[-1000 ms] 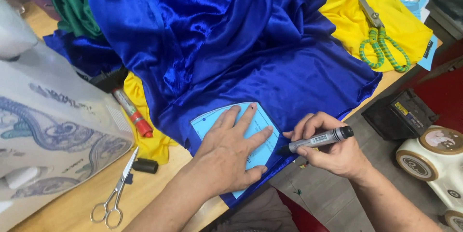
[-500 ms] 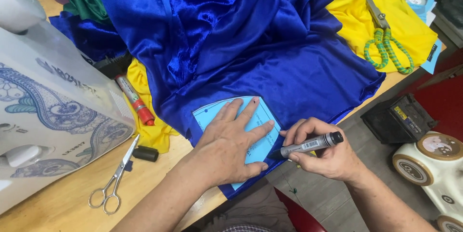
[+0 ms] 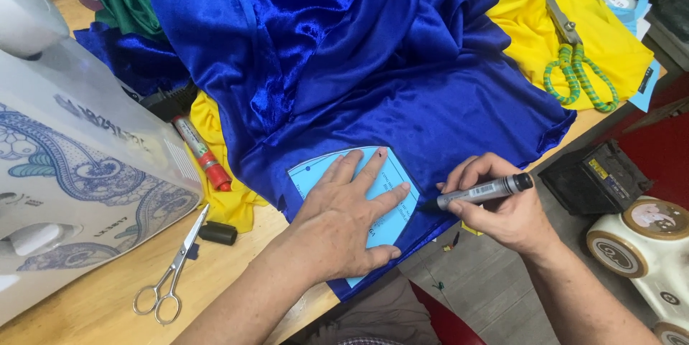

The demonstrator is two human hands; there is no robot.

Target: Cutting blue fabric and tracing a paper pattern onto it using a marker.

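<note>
One light blue paper pattern (image 3: 391, 180) lay on the blue satin fabric (image 3: 402, 94) at the near edge of the bench (image 3: 93, 302). The left hand (image 3: 344, 219) pressed it flat, fingers spread. The right hand (image 3: 502, 209) had its grip pinched around one black marker (image 3: 481, 191), its tip at the pattern's right edge. Two scissors showed: one silver pair (image 3: 169, 273) and one green-handled pair (image 3: 574, 65). One red-tipped marker (image 3: 201, 153) lay beside yellow cloth (image 3: 215, 194).

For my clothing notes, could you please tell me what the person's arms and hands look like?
Both forearms are bare, with no sleeves in view. The left hand and the right hand wear no gloves, and no rings, watch or bracelet show.
</note>
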